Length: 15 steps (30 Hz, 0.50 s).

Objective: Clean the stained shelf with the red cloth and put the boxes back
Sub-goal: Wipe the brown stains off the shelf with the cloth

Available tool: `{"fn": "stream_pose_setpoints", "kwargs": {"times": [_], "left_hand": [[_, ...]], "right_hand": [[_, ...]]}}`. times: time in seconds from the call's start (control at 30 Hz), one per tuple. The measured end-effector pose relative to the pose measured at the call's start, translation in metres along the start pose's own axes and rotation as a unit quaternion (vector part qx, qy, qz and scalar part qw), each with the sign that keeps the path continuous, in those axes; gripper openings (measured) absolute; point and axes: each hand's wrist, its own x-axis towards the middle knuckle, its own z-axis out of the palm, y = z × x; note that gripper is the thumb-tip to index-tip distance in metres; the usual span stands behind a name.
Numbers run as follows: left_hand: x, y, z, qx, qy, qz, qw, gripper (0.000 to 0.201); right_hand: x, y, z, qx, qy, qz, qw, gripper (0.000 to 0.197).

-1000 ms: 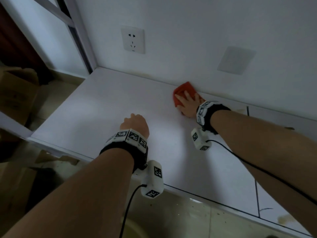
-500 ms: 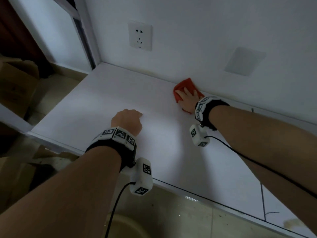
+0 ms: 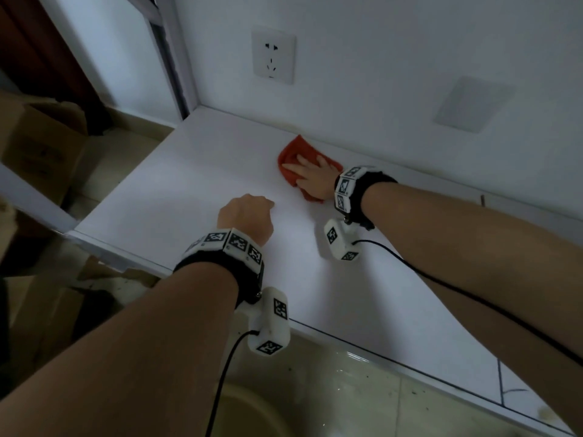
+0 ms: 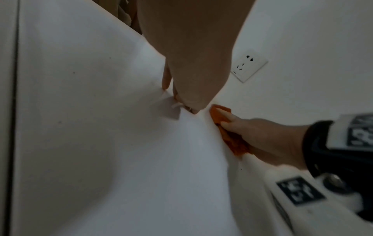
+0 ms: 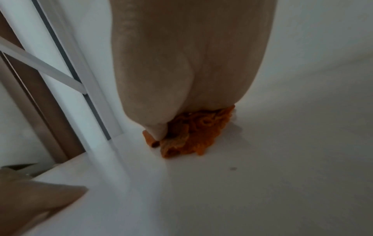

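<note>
The red cloth (image 3: 291, 152) lies bunched on the white shelf (image 3: 176, 197), near the back wall. My right hand (image 3: 307, 176) presses down on it with straight fingers. In the right wrist view the hand (image 5: 191, 63) covers most of the cloth (image 5: 193, 137). My left hand (image 3: 246, 216) rests on the bare shelf in front and to the left, fingers curled under, holding nothing. The left wrist view shows that hand (image 4: 189, 63) touching the shelf, with the cloth (image 4: 220, 112) just beyond it. An open cardboard box (image 3: 41, 143) stands lower down at the far left.
A wall socket (image 3: 273, 56) and a blank cover plate (image 3: 470, 104) sit on the wall above the shelf. A white frame post (image 3: 170, 58) rises at the shelf's back left corner. Below the front edge are floor tiles and a beige basin (image 3: 249, 414).
My right hand has slid the red cloth leftward along the back of the shelf, towards the socket. The left hand has shifted a little left on the shelf.
</note>
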Motion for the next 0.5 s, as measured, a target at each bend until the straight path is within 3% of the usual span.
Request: {"fn": "stream_pose_setpoints", "kwargs": {"times": [0.13,0.33,0.4,0.5], "left_hand": [[-0.004,0.005,-0.003,0.008,-0.019,-0.013,1.000,0.051],[-0.004,0.012,-0.006,0.000,-0.056,-0.032,0.998,0.048],[-0.004,0.013,-0.008,-0.007,-0.069,-0.043,0.997,0.048],[-0.002,0.017,-0.011,-0.020,-0.103,-0.053,0.993,0.050]], "right_hand": [[-0.014,0.047,0.016,0.029,0.003,0.046,0.999,0.053],[-0.062,0.113,0.033,0.043,-0.008,0.173,0.984,0.053],[-0.066,0.102,0.035,0.043,-0.013,0.159,0.986,0.055],[-0.073,0.059,0.034,0.007,-0.008,0.067,0.998,0.057]]}}
